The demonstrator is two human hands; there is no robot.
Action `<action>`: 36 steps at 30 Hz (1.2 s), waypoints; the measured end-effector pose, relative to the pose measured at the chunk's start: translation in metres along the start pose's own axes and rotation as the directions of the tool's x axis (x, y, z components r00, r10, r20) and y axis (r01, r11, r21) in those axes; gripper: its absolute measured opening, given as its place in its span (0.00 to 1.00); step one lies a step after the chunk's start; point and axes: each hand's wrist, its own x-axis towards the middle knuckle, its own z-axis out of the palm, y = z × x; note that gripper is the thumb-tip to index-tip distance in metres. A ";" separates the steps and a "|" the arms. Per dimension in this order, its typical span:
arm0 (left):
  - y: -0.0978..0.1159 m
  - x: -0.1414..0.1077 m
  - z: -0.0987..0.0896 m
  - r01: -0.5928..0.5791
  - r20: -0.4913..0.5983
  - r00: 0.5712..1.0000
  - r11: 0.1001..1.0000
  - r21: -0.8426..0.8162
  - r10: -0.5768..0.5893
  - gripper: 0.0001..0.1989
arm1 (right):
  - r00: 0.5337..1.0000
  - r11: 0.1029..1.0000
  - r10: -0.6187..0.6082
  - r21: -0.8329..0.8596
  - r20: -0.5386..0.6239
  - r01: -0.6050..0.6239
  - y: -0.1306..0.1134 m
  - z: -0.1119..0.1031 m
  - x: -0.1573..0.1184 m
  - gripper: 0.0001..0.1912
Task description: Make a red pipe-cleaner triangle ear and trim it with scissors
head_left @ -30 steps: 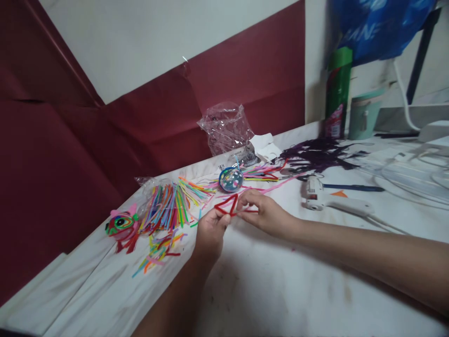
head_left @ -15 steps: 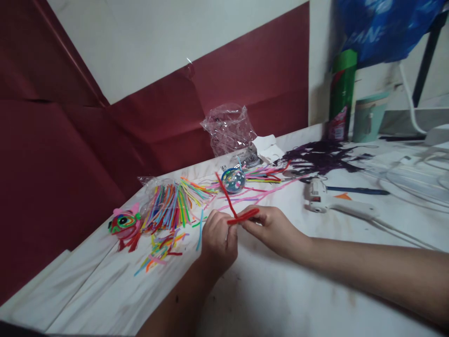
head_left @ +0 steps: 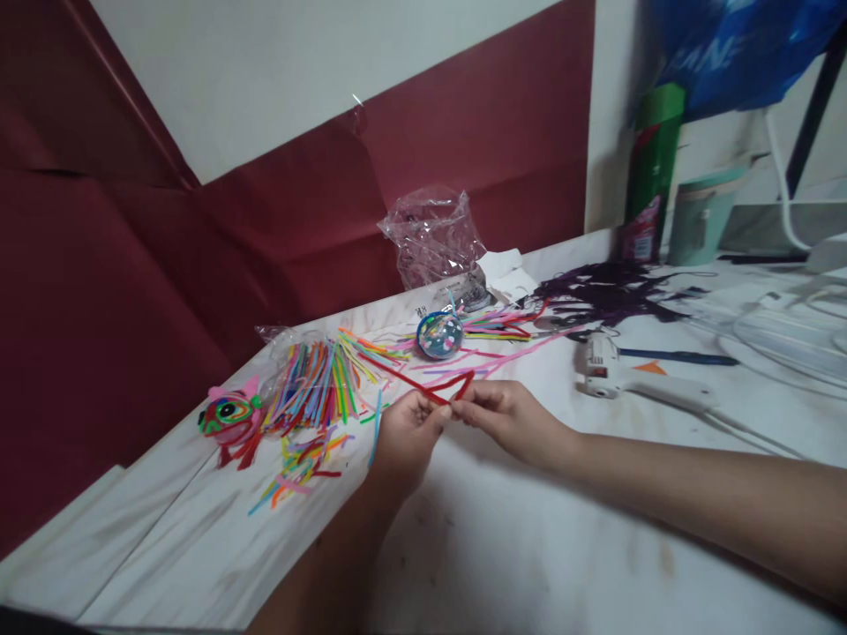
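Red fuzzy wire (head_left: 423, 389), head view: held above the desk (head_left: 516, 538) between both hands, bent into a narrow triangle with a long tail slanting toward the back edge. From my remote seat I read the left hand (head_left: 405, 432) as pinched closed on it, thumb against fingers. The right hand (head_left: 509, 413) pinches the same lower corner; the fingertips nearly meet, presumably to keep the bend firm.

Placement: the bundle of coloured wires (head_left: 318, 388) and short cut pieces (head_left: 304, 463) lie left of the left hand, probably for easy reach. A pink-and-red animal figure (head_left: 230, 419) stands farther left, near the back edge. A transparent ball (head_left: 440, 337) sits beyond the fingers.

Room: I note the back edge, against maroon sheeting (head_left: 476, 132), limits forward travel; the glue gun (head_left: 602, 370) lies beyond the right forearm. Nearer the wearer, I judge the forearms have space to swing.
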 end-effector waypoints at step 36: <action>-0.005 0.005 0.004 0.076 -0.152 0.978 0.926 -0.370 -0.140 0.05 | 0.996 0.999 0.046 -0.020 -0.071 -0.047 0.009 0.006 -0.003 0.09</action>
